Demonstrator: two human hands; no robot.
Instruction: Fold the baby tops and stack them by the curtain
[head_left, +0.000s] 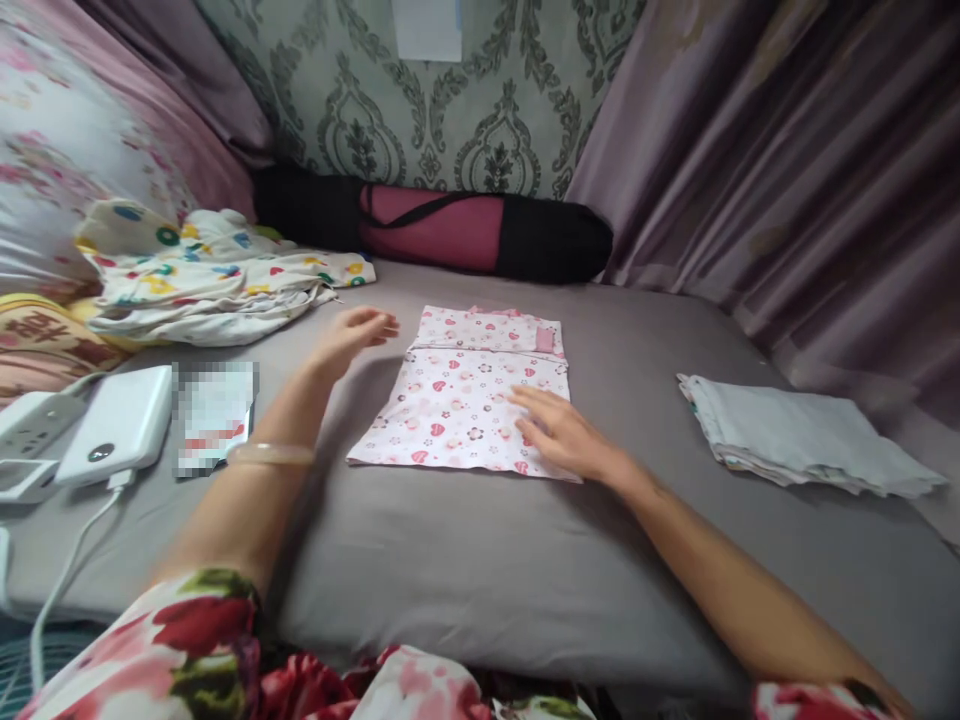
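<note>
A folded piece of white clothing (465, 405) with pink hearts and small flowers lies flat on the grey bed sheet in front of me. Its far part is folded over in a band and carries a small pink patch. My right hand (562, 435) rests on its right side, fingers stretched out and slightly apart. Off the far left edge of the clothing, my left hand (365, 330) hovers with its fingers curled together, and nothing shows in them. A pale bangle (271, 454) circles my left forearm.
Folded white cloth (802, 430) lies at the right. On the left are a crumpled colourful-print garment (225, 280), a white power bank (124, 425) with a cable, a blurred-out packet (214, 415) and a power strip (37, 425). A black-and-maroon long bag (431, 228) lines the wall.
</note>
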